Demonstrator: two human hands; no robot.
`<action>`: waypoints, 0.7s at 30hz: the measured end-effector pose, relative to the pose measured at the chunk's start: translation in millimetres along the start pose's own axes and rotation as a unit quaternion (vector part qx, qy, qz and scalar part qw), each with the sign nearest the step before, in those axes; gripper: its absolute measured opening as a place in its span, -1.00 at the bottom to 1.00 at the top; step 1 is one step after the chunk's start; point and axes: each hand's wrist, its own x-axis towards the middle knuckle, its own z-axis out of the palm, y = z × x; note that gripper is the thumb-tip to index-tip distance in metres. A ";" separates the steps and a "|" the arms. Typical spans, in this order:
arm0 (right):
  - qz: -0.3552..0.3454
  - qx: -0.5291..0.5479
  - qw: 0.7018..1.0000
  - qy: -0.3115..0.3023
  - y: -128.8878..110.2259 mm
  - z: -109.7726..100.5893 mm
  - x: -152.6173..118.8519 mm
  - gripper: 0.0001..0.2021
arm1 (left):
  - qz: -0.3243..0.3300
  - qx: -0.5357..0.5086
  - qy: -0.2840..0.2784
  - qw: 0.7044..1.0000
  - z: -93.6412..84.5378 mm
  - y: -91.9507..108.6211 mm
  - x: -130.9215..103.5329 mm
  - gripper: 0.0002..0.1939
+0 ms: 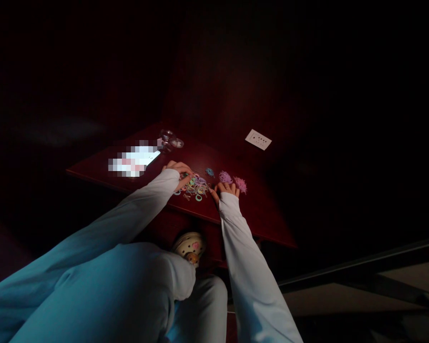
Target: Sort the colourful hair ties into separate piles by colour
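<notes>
A loose pile of small coloured elastic hair bands lies near the front edge of the dark red table. My left hand rests at the pile's left side, fingers bent over the bands and thumb apart from them. On the other side, my right hand has its fingers spread and its thumb stretched toward the pile. Just beyond its fingertips sit a purple bunch of bands and a pink bunch. A smaller blue bunch lies between the two hands, farther back.
A lit phone screen, partly blurred out, lies on the table at the left. Clear plastic containers stand behind it. A white wall socket is at the back right. Below the table edge shows a beige clog.
</notes>
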 end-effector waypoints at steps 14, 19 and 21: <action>-0.055 0.014 0.997 -0.052 -2.4 -11.6 -1.1 -0.61 | -0.001 0.000 -0.013 1.000 -6.4 6.0 -3.0 -0.89; -0.002 0.011 1.000 -0.014 -2.8 -10.0 -1.3 -0.61 | 0.002 0.001 -0.018 1.000 -8.8 7.6 -3.9 -0.89; -0.016 -0.015 0.999 -0.027 -3.1 -11.4 -0.3 -0.60 | -0.001 0.008 -0.021 1.000 -8.5 7.6 -3.3 -0.90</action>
